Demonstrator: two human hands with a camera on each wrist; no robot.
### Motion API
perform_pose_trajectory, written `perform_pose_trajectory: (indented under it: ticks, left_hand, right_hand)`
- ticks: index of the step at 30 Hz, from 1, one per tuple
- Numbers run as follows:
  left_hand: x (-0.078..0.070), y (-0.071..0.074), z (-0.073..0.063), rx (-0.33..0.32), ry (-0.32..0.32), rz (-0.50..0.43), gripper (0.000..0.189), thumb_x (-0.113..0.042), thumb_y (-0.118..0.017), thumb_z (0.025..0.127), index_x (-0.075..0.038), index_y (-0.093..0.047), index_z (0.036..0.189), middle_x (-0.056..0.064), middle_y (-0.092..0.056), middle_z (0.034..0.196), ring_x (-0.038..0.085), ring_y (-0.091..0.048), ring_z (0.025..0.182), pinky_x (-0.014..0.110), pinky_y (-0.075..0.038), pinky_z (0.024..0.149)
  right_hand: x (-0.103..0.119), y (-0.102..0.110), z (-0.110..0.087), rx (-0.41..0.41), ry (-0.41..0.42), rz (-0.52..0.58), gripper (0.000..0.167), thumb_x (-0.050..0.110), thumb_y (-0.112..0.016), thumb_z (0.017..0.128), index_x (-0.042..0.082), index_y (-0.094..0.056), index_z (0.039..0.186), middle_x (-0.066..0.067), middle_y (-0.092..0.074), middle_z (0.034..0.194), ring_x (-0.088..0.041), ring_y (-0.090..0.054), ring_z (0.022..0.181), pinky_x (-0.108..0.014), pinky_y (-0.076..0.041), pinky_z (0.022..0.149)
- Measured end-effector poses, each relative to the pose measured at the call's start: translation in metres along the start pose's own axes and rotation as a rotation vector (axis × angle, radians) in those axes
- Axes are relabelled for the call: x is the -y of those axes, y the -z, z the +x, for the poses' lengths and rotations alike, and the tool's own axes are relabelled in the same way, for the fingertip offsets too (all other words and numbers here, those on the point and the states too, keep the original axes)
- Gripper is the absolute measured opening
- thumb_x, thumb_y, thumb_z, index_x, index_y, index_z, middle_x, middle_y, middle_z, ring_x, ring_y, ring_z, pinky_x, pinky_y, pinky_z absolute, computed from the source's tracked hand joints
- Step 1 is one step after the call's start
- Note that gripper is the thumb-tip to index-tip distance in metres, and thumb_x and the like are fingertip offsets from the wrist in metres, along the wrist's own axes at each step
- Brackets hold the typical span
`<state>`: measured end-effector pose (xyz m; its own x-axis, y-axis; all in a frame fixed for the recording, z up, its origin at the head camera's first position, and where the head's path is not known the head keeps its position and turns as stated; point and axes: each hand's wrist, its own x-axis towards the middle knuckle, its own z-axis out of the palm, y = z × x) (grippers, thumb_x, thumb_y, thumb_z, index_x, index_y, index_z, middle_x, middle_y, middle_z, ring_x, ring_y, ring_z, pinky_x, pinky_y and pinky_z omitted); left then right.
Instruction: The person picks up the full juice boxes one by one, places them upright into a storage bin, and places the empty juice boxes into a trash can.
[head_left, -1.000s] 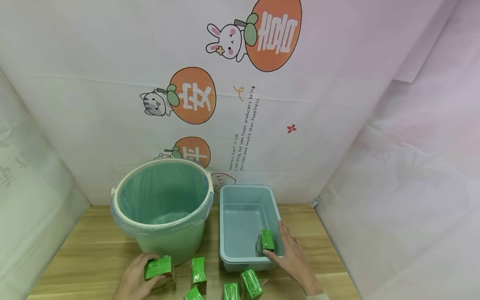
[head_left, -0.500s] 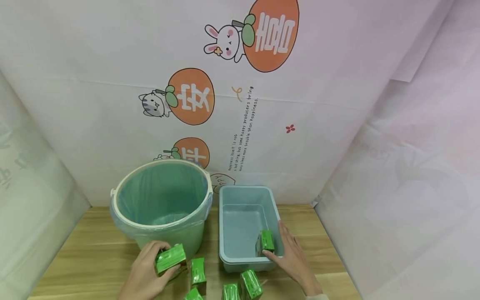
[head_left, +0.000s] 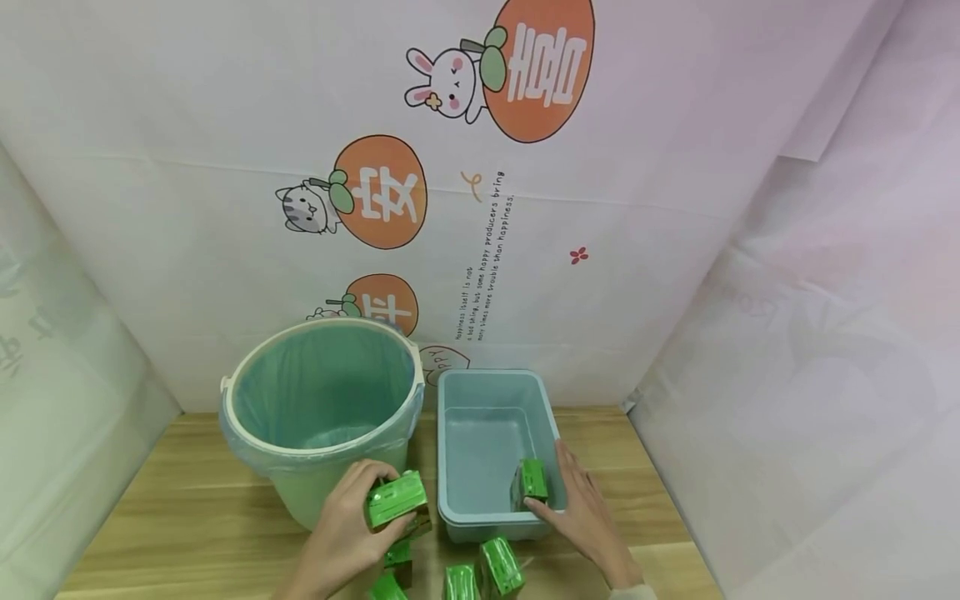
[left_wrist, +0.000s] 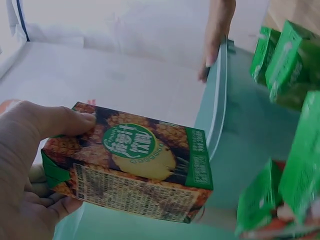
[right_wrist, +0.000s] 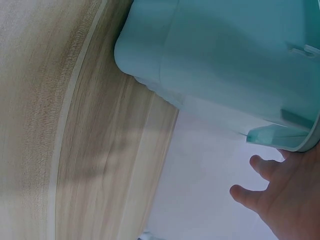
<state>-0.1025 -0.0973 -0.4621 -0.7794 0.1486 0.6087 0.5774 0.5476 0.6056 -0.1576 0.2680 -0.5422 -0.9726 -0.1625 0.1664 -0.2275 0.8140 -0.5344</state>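
Observation:
My left hand [head_left: 341,529] grips a pineapple juice carton [head_left: 397,500] between thumb and fingers, raised in front of the bin. In the left wrist view the carton [left_wrist: 145,155] lies on its side, showing a pineapple picture and green ends. At the front right corner of a pale blue tub [head_left: 442,467] rests my right hand [head_left: 588,521], thumb over the rim and fingers along the outside. The right wrist view shows these fingers [right_wrist: 247,197] spread loosely, some away from the wall. Another green-topped carton [head_left: 533,481] stands inside the tub, close to the right thumb.
Left of the tub stands a round green bin [head_left: 300,492] with a bag liner. Several more cartons stand on the wooden table [head_left: 142,517] in front, among them a tilted carton [head_left: 501,567] and one beside it [head_left: 461,583]. Printed white cloth surrounds the table.
My left hand has carried the carton rightward and upward, from in front of the bin towards the tub, and now partly covers a standing carton. The right hand has stayed on the tub.

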Motion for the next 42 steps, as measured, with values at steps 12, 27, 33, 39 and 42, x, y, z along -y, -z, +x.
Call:
perform_pose_trajectory:
  ticks: [12,27,33,39,42]
  left_hand:
    - [-0.016,-0.051,0.032,0.061,0.052,-0.158,0.048,-0.003,-0.097,0.072,-0.016,-0.069,0.108,-0.009,-0.063,0.105,0.011,-0.059,0.091,0.031,-0.056,0.074]
    - [-0.002,-0.113,0.083,0.188,0.010,-0.178,0.038,-0.012,-0.094,0.076,-0.009,-0.070,0.106,0.002,-0.067,0.106,0.014,-0.058,0.088,0.028,-0.053,0.071]
    - [0.006,-0.137,0.089,0.252,-0.009,-0.151,0.038,-0.011,-0.094,0.077,-0.005,-0.070,0.105,0.006,-0.068,0.104,0.018,-0.059,0.089,0.028,-0.053,0.071]
    - [0.018,-0.158,0.086,0.323,-0.004,-0.048,0.039,-0.012,-0.097,0.072,-0.005,-0.071,0.101,0.007,-0.069,0.100,0.023,-0.065,0.093,0.033,-0.057,0.079]
    - [0.022,-0.167,0.083,0.359,0.010,-0.012,0.039,-0.012,-0.098,0.071,-0.006,-0.071,0.099,0.005,-0.069,0.097,0.021,-0.065,0.090,0.033,-0.058,0.077]
  right_hand:
    - [-0.001,0.000,0.001,0.012,-0.009,-0.005,0.111,0.063,-0.070,0.094,0.010,-0.011,0.171,-0.019,-0.017,0.174,-0.044,-0.020,0.158,-0.066,-0.012,0.124]
    - [-0.002,-0.001,0.001,0.000,-0.003,-0.030,0.110,0.064,-0.070,0.094,0.008,-0.014,0.170,-0.020,-0.019,0.173,-0.044,-0.022,0.157,-0.066,-0.016,0.124]
    - [-0.001,-0.001,0.000,-0.004,-0.004,-0.012,0.110,0.063,-0.070,0.094,0.008,-0.014,0.170,-0.020,-0.020,0.173,-0.044,-0.022,0.157,-0.067,-0.016,0.123]
    - [-0.003,-0.002,0.002,-0.011,0.002,-0.010,0.109,0.062,-0.071,0.094,0.008,-0.014,0.170,-0.020,-0.021,0.172,-0.044,-0.023,0.157,-0.066,-0.016,0.124]
    - [-0.004,-0.003,0.002,-0.010,0.003,-0.006,0.109,0.062,-0.070,0.094,0.008,-0.014,0.170,-0.019,-0.020,0.173,-0.043,-0.023,0.157,-0.066,-0.015,0.124]
